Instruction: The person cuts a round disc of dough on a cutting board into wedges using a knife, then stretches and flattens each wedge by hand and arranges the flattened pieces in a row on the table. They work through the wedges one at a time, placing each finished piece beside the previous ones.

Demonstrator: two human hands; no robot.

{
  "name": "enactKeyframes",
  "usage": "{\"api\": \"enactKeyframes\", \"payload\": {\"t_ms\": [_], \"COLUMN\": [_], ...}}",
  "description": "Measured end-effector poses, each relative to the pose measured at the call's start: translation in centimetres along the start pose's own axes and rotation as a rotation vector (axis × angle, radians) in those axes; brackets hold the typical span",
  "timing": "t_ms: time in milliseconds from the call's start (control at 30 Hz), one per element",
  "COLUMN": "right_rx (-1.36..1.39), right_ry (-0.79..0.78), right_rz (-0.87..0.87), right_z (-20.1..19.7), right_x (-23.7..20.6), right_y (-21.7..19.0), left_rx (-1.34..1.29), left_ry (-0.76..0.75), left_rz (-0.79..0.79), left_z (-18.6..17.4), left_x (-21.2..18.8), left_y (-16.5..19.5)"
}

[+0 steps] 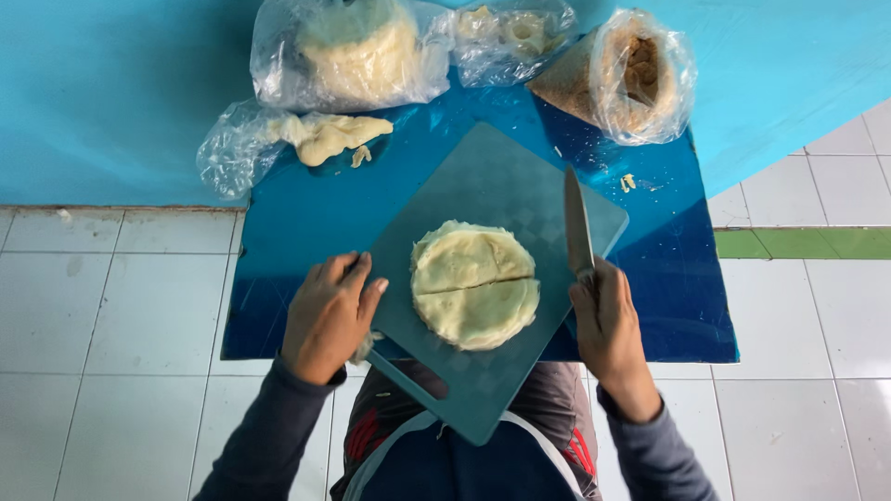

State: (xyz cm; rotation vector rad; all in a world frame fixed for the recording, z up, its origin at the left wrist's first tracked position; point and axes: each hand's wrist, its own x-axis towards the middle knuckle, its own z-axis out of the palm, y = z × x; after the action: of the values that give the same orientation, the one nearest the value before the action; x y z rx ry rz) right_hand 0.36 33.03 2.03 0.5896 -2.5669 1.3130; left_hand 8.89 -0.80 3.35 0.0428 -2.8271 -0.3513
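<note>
A round stack of pale yellow dough sheets (474, 283) lies on a teal cutting board (483, 181), with a cut line running across its middle. My right hand (608, 325) grips the handle of a knife (577, 223), whose blade points away from me just right of the stack. My left hand (329, 315) rests on the board's left edge with its fingers curled, and a scrap of something pale shows under it.
The board sits on a small shiny blue table (297, 223) over white floor tiles. At the back lie clear plastic bags: one with a big pale stack (357, 46), one with dough scraps (325, 137), one with small pieces (510, 35) and one with brown crumbs (631, 74).
</note>
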Motion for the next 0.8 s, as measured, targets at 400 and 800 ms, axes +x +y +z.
{"api": "enactKeyframes", "payload": {"t_ms": [400,800], "right_rx": [0.006,-0.407], "right_ry": [-0.246,-0.304], "right_rz": [-0.249,-0.301], "right_z": [2.1,-0.5], "right_x": [13.1,4.2], "right_y": [-2.1,-10.2], "left_rx": [-0.138,-0.081], "left_ry": [-0.027,0.116], "left_rz": [-0.05,0.22], "left_z": [-1.4,0.5], "left_x": [-3.1,5.0], "left_y": [2.1,3.9]}}
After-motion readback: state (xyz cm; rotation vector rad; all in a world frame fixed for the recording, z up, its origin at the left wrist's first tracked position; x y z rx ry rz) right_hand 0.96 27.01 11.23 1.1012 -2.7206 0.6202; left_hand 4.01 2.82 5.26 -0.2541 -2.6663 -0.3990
